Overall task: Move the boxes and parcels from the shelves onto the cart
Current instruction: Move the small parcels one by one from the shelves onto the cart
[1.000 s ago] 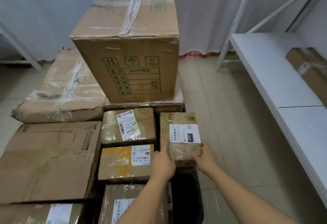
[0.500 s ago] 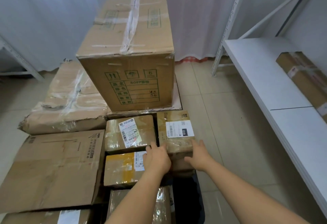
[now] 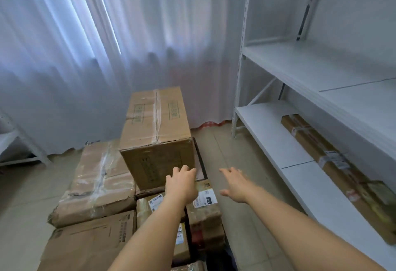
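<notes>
Both grips are holding nothing: left hand [image 3: 182, 185] hanging loosely curled above the labelled parcel [image 3: 203, 206], right hand [image 3: 235, 187] spreading wide beside the tall carton [image 3: 156, 142].

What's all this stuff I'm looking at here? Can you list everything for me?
Tall box: one, brown cardboard, taped, standing on top of the pile on the cart.
Flat boxes: at least two, brown, wrapped in clear tape, left side of the pile.
Small parcels: several, brown with white labels, near side of the pile.
Long parcel: one, brown, lying on the lower shelf at right.
Shelf unit: one, white metal, right side.
Curtain: white, across the back.
Floor: beige tiles.
Left hand: fingers loose, above the small parcels, holding nothing.
Right hand: fingers spread, over the floor beside the pile, holding nothing.
</notes>
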